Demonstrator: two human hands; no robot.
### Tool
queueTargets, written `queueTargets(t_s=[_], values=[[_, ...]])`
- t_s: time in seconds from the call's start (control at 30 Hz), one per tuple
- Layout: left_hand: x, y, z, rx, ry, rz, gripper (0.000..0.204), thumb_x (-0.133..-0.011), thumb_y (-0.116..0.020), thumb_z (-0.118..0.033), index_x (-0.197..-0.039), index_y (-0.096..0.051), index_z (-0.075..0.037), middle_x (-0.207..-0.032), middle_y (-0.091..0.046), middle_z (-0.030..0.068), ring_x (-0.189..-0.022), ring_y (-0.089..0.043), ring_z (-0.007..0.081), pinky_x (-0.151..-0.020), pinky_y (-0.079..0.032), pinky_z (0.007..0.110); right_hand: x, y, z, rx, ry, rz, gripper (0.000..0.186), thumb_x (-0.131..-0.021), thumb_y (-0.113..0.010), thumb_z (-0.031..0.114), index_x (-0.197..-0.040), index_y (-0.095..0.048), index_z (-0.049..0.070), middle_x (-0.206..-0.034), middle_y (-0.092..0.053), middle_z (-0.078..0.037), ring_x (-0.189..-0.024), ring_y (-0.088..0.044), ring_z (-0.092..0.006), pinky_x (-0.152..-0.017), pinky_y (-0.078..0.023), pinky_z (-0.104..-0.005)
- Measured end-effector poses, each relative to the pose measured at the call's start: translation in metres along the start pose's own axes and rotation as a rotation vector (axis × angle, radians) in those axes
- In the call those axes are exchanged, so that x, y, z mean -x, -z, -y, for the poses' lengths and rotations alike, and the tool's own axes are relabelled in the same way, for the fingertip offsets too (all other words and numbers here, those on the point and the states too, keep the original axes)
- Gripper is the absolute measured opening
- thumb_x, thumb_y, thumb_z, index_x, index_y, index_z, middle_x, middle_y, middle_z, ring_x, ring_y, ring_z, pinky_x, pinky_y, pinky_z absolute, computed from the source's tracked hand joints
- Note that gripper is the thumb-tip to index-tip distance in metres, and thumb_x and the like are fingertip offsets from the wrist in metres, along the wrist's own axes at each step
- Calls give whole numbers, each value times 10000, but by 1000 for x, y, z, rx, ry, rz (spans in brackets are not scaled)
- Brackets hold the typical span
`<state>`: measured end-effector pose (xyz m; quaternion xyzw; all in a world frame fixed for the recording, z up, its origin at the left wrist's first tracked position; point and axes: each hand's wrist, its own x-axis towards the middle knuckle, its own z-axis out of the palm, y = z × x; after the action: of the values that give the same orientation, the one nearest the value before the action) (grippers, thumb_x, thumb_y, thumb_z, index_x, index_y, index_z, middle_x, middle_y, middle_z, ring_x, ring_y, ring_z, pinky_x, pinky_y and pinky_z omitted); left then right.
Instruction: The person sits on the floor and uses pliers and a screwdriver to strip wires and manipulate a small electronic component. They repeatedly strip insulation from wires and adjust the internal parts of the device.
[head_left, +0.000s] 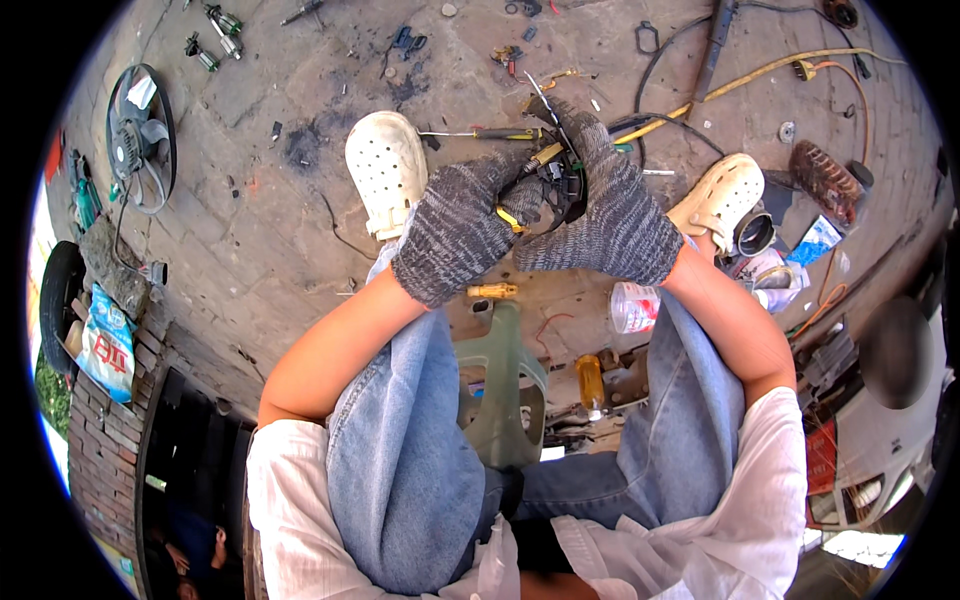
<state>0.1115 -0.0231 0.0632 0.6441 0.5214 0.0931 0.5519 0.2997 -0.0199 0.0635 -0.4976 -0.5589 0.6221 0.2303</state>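
Both my hands wear grey knit gloves and meet in front of me, above the ground between my shoes. My left hand is closed on a black part with wires, and a yellow piece shows by its fingers. My right hand wraps the other side of the same part. A tan, brass-coloured piece sits at its top. A thin metal rod sticks up beside my right fingers; its lower end is hidden. Just beyond my left hand is a screwdriver with a yellow-and-black handle.
A green plastic stool stands between my legs, near an amber bottle and a clear plastic cup. Cables, including a yellow one, cross the ground at far right. A fan lies at left; power-tool parts are scattered beyond.
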Motion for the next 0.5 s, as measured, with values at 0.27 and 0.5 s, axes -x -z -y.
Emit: queueTargets(t_s=[0.27,0.5], values=[[-6,7,-20,265,-79,72,271,-881,-624,-191,-1056,-638,15,-879,-689,150,-810,-668,218,-729,-509,318,0,14,6,-152,-20,57,728,-757,-760,312,-1331,-429,12,-1219,-565,-144,-1070,-560,-212,-934,-447,-329],[-8,19,-20,404,-103,249,283,-878,-616,-215,-1048,-643,9,-933,-688,109,-855,-650,176,-754,-507,302,9,24,6,-644,-396,258,358,-944,-536,311,-1151,-568,21,-839,-655,-47,-669,-584,-65,-515,-443,-204]])
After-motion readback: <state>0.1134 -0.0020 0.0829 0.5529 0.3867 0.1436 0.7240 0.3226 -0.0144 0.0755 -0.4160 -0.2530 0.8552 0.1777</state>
